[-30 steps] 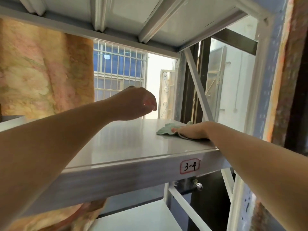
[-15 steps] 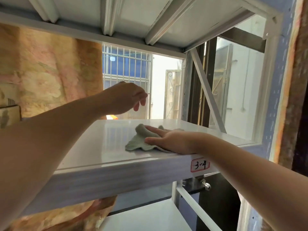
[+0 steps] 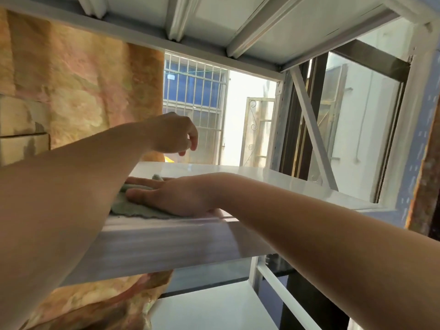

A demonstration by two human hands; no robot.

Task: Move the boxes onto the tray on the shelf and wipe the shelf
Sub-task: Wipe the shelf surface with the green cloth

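Note:
A white metal shelf (image 3: 273, 179) runs across the middle of the head view. On it, near the front edge, lies a grey-green cloth (image 3: 133, 208). My right hand (image 3: 171, 194) presses flat on the cloth with straight fingers pointing left. My left hand (image 3: 175, 134) hovers above the shelf, fingers loosely curled downward and holding nothing; its forearm hides the cloth's left part. At the far left edge stand stacked cardboard boxes (image 3: 21, 132), partly cut off. No tray is in sight.
The shelf above (image 3: 214, 22) sits low overhead. A diagonal brace (image 3: 312, 129) and upright posts close the right end. A patterned curtain (image 3: 90, 91) hangs behind on the left. A lower shelf (image 3: 209, 310) shows beneath.
My right hand has slid the cloth leftward along the shelf, from the right end to beneath my left forearm. The view has shifted left, bringing the boxes into sight.

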